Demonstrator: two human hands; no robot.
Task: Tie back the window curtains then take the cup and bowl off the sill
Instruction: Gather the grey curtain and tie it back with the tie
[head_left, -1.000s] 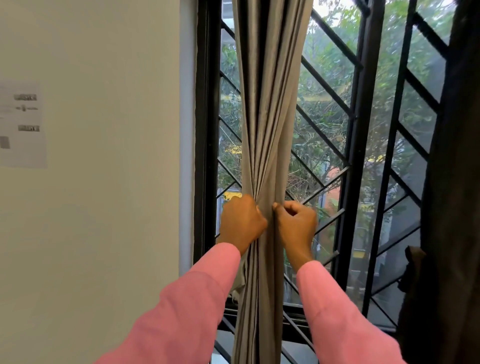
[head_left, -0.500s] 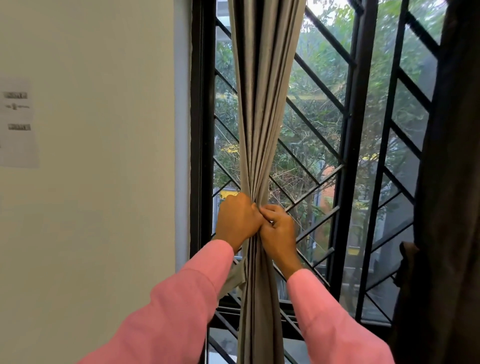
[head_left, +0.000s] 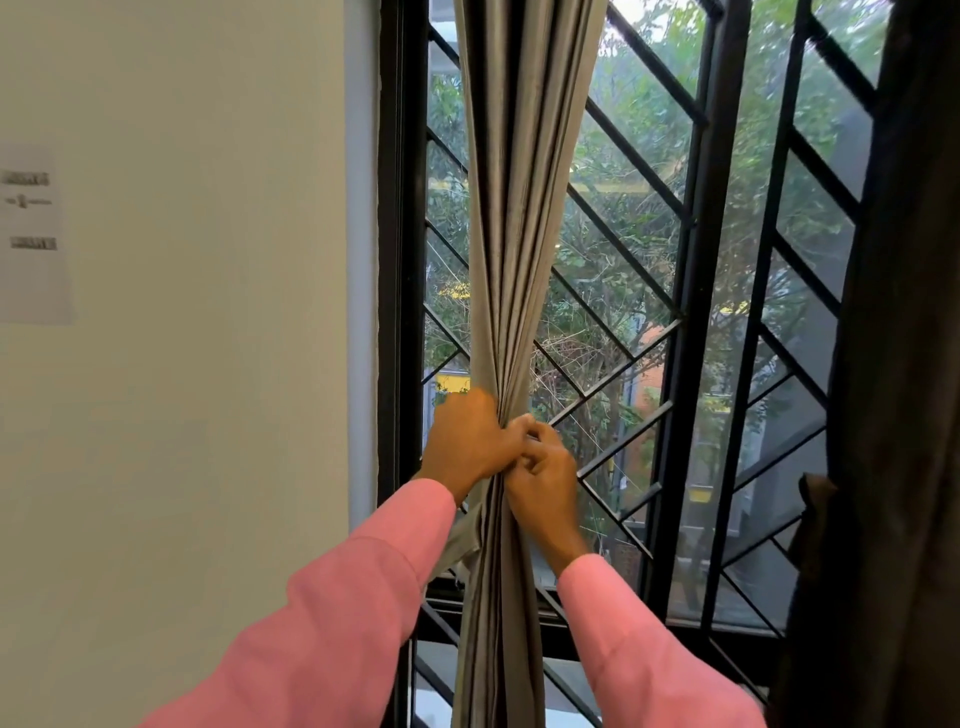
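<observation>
A grey curtain (head_left: 519, 208) hangs gathered into a narrow bundle in front of the left part of the window. My left hand (head_left: 470, 441) grips the bundle from its left side at its tightest point. Pressed against it from the right, my right hand (head_left: 545, 478) has its fingers curled on the same gathered spot, pinching the fabric or a tie there; I cannot tell which. A loose flap of grey cloth (head_left: 462, 540) hangs below my left wrist. The cup, the bowl and the sill are out of view.
A black window frame with a diagonal metal grille (head_left: 691, 312) stands right behind the curtain. A dark curtain (head_left: 904, 415) hangs along the right edge. The pale wall (head_left: 208, 364) on the left carries a sheet of paper (head_left: 34, 234).
My right hand has closed in from the right until it touches my left hand on the curtain. The bundle has drawn tighter at that point.
</observation>
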